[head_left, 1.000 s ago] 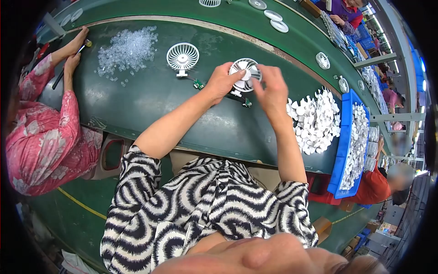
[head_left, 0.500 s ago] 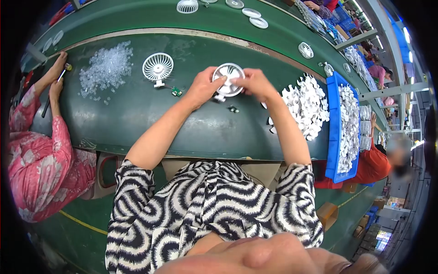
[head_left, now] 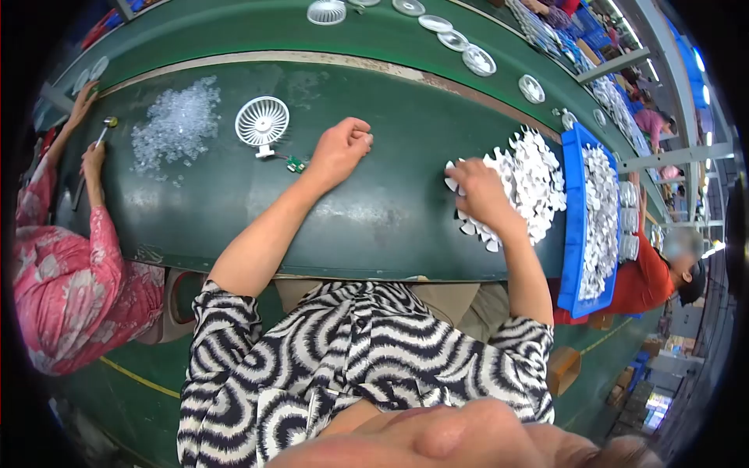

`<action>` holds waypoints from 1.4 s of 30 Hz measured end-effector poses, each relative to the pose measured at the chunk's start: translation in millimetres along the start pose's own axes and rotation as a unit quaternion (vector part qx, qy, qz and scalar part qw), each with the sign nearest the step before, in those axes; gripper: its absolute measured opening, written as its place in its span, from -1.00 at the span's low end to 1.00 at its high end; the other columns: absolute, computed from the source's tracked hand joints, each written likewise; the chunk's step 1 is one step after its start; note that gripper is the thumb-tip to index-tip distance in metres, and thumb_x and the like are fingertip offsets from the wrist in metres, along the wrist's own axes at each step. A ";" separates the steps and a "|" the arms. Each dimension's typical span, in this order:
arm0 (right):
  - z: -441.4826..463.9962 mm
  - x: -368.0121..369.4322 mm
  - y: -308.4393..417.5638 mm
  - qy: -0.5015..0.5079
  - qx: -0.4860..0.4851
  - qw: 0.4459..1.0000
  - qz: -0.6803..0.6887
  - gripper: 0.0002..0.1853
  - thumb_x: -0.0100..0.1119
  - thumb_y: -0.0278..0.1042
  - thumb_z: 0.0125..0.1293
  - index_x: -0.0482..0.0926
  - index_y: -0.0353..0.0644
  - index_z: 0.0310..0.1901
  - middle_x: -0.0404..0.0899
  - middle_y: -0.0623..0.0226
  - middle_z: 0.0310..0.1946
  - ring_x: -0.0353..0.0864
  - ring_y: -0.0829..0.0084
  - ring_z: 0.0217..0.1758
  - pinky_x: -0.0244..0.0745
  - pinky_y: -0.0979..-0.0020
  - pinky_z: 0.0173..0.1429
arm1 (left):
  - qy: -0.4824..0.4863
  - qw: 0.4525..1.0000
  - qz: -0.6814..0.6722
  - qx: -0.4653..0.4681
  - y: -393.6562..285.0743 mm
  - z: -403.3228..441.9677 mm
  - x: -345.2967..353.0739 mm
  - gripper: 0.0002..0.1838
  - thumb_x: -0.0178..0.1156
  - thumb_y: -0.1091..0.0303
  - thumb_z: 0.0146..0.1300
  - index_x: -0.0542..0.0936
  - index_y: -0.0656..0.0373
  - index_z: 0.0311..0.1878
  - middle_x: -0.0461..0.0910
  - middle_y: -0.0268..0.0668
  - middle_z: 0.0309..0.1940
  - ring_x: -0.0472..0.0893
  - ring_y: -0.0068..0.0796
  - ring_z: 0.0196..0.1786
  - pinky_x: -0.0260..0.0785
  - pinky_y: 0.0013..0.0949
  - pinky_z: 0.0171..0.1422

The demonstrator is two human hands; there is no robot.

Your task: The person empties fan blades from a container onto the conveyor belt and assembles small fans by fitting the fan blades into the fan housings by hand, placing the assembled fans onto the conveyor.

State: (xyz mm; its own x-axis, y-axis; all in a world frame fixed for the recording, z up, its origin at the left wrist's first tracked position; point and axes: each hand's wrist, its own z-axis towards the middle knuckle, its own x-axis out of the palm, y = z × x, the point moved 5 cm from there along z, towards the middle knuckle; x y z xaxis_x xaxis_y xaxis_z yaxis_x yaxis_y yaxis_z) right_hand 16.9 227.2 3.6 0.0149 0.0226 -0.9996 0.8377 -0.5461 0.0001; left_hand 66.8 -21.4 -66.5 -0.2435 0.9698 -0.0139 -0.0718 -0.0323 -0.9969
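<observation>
My right hand (head_left: pixel 482 193) is at the left edge of a heap of white fan blades (head_left: pixel 538 187), with its fingers closed on one blade (head_left: pixel 451 178). Over the middle of the green table, my left hand (head_left: pixel 341 150) is curled; whether anything is inside its fingers is hidden. Left of that hand lies a white round fan housing (head_left: pixel 262 122) with ribs. A small green circuit board (head_left: pixel 296 164) is wired to it and lies close to my left wrist.
A pile of small clear plastic pieces (head_left: pixel 175 125) lies at the left. The blue crate (head_left: pixel 573 226) at the right holds more white blades. Several fan parts, including a round one (head_left: pixel 478 60), lie on the belt behind. A co-worker's hand (head_left: pixel 93 160) holds a tool at far left.
The round fan part has left my hands, and another one now lies on the back belt. My right hand has moved right to the blade heap; my left has drawn slightly left and curled.
</observation>
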 end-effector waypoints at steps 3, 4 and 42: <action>6.2 15.3 14.5 -0.090 0.001 0.993 -0.071 -0.67 0.15 -0.55 -0.05 0.53 -0.18 -0.15 0.54 0.19 -0.11 0.49 0.19 0.01 0.37 0.25 0.02 | 0.000 0.999 0.033 0.022 2.2 -0.6 0.8 -0.71 0.16 0.36 0.21 0.50 0.35 -0.07 0.60 -0.24 -0.36 0.59 -0.52 -0.31 0.44 -0.45 -0.15; 8.9 13.9 14.6 -0.126 -0.008 0.989 -0.080 -0.72 0.16 -0.53 -0.05 0.52 -0.20 -0.21 0.52 0.21 -0.22 0.50 0.22 -0.09 0.36 0.25 -0.04 | -0.001 0.999 0.045 0.023 2.2 -1.8 1.8 -0.71 0.16 0.36 0.21 0.50 0.35 -0.07 0.60 -0.24 -0.36 0.59 -0.52 -0.31 0.44 -0.45 -0.16; 20.1 51.2 45.7 -0.362 0.076 0.864 0.342 -0.82 0.09 -0.54 0.11 0.45 -0.20 -0.22 0.38 0.26 -0.40 0.51 0.21 -0.36 0.45 0.24 -0.41 | -0.010 0.985 -0.028 -0.169 40.5 322.3 -125.2 -0.38 0.15 -0.16 0.22 0.47 0.19 0.13 0.58 -0.22 -0.04 0.60 -0.28 -0.08 0.44 -0.13 0.01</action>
State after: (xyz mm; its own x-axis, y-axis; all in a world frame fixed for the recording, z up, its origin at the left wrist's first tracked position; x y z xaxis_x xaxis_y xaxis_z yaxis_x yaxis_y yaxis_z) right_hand 45.0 186.5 -48.1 0.0862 -0.8478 -0.5232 0.6856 -0.3306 0.6486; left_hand -217.4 -222.0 -80.1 -0.2675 0.9627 0.0404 0.2397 0.1071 -0.9649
